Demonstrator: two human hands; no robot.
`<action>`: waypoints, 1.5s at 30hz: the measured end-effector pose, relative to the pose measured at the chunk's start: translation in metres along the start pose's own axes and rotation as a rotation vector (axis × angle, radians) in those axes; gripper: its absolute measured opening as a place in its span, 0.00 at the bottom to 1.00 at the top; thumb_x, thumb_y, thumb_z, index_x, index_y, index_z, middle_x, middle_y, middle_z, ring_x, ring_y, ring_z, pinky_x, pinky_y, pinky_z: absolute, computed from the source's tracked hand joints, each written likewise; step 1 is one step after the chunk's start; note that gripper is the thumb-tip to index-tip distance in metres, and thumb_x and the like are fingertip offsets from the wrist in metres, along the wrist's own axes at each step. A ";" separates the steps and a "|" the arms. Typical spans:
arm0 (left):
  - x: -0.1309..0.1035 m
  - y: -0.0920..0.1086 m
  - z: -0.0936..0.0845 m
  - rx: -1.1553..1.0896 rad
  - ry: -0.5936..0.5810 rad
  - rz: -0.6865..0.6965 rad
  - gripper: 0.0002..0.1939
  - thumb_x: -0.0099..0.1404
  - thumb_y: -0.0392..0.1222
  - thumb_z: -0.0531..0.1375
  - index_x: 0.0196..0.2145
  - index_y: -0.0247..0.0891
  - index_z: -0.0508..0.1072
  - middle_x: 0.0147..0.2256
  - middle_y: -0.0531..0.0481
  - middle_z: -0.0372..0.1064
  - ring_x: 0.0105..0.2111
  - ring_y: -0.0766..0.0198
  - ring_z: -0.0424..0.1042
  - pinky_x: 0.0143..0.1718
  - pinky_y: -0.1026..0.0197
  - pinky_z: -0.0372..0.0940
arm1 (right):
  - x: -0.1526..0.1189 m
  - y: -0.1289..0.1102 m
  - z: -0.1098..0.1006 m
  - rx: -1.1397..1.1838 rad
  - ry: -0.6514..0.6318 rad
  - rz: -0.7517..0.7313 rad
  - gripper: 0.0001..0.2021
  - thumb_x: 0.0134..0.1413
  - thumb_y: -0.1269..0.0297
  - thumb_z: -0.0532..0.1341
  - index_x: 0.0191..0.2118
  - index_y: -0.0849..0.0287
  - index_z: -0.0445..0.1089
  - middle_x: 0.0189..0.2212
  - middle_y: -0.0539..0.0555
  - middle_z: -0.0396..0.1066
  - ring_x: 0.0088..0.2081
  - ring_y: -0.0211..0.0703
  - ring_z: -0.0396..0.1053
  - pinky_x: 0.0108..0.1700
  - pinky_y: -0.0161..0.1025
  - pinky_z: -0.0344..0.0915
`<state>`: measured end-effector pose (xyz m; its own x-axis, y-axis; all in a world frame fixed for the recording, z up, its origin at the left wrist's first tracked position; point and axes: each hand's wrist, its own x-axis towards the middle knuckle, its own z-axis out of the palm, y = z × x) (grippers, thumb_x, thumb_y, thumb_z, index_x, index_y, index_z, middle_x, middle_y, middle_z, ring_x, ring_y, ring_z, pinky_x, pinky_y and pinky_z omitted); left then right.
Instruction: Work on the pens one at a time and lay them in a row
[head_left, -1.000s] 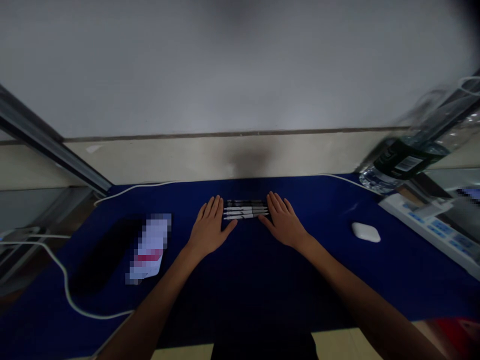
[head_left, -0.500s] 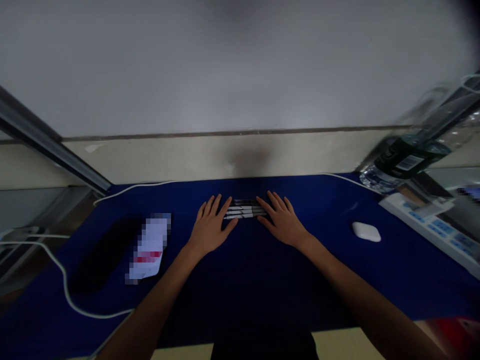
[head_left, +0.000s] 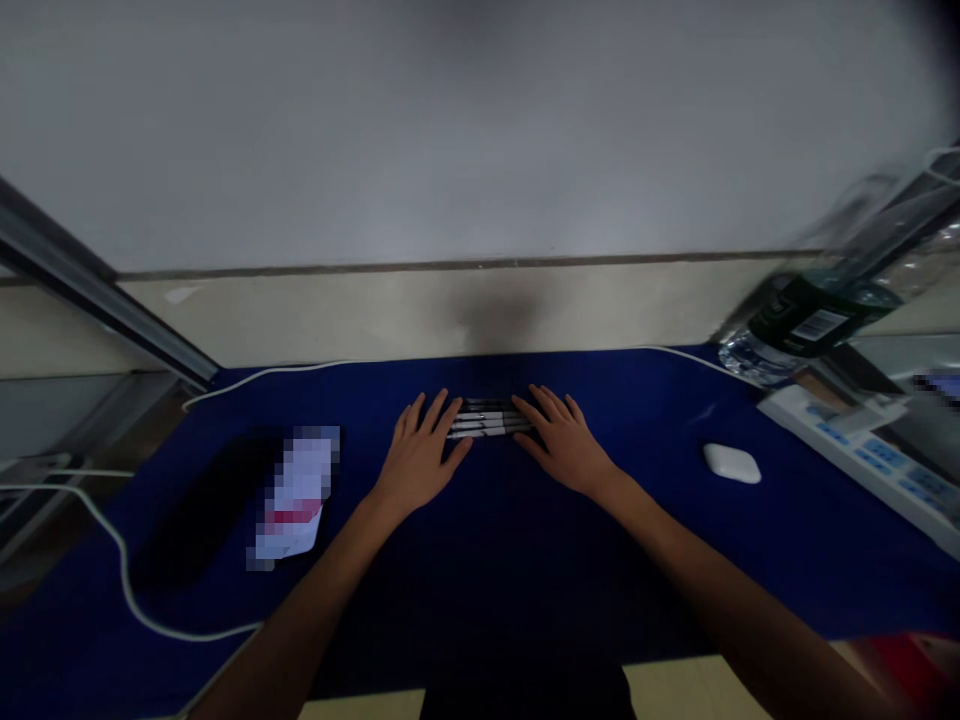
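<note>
Several slim pens (head_left: 489,420), white and black, lie side by side in a row across the blue tabletop (head_left: 495,560). At their left ends rests my left hand (head_left: 421,455), palm down, with its fingers spread and the thumb and index finger beside the pens. My right hand (head_left: 562,440) lies the same way at the right ends, its index finger and thumb touching or very close to them. Neither hand is closed round a pen. The outer tips of the pens are partly hidden by the fingers.
On the left lies a phone (head_left: 296,495) with a lit screen, and a white cable (head_left: 127,580) curves past it. A white earbud case (head_left: 732,463) sits on the right, near a power strip (head_left: 862,455) and a water bottle (head_left: 814,315). A wall (head_left: 480,310) stands behind.
Almost nothing differs. The fingers of my right hand have shifted very slightly to the left; the pens stay in place.
</note>
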<state>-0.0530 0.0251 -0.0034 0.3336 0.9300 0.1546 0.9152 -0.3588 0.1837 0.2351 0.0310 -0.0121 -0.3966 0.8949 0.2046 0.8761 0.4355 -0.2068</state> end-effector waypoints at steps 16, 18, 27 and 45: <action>0.000 0.002 -0.002 -0.012 0.001 0.017 0.34 0.85 0.62 0.48 0.78 0.41 0.62 0.79 0.44 0.57 0.79 0.38 0.54 0.79 0.29 0.52 | 0.001 -0.003 -0.011 0.072 -0.054 -0.047 0.31 0.82 0.51 0.53 0.82 0.53 0.58 0.79 0.64 0.60 0.80 0.63 0.56 0.79 0.74 0.53; 0.000 0.001 -0.001 -0.015 0.020 0.023 0.34 0.85 0.62 0.48 0.78 0.42 0.62 0.78 0.44 0.59 0.79 0.38 0.55 0.79 0.30 0.53 | 0.002 -0.003 -0.012 0.087 -0.051 -0.060 0.30 0.82 0.53 0.52 0.82 0.50 0.56 0.79 0.63 0.60 0.80 0.62 0.57 0.79 0.74 0.53; 0.001 0.001 -0.001 -0.004 -0.007 0.022 0.37 0.85 0.63 0.47 0.80 0.40 0.59 0.79 0.42 0.58 0.78 0.36 0.55 0.79 0.28 0.52 | 0.002 -0.005 -0.012 0.080 -0.057 -0.054 0.30 0.82 0.54 0.53 0.81 0.53 0.58 0.80 0.63 0.59 0.80 0.63 0.57 0.79 0.73 0.53; 0.000 -0.002 0.004 -0.014 0.011 0.022 0.40 0.85 0.65 0.46 0.82 0.39 0.55 0.79 0.41 0.57 0.79 0.37 0.55 0.78 0.29 0.52 | 0.001 -0.005 -0.014 0.071 -0.036 -0.077 0.27 0.82 0.55 0.54 0.80 0.50 0.62 0.79 0.62 0.61 0.80 0.61 0.57 0.78 0.71 0.57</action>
<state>-0.0542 0.0263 -0.0073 0.3512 0.9209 0.1694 0.9043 -0.3805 0.1936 0.2345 0.0285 0.0025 -0.4725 0.8610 0.1883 0.8217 0.5076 -0.2593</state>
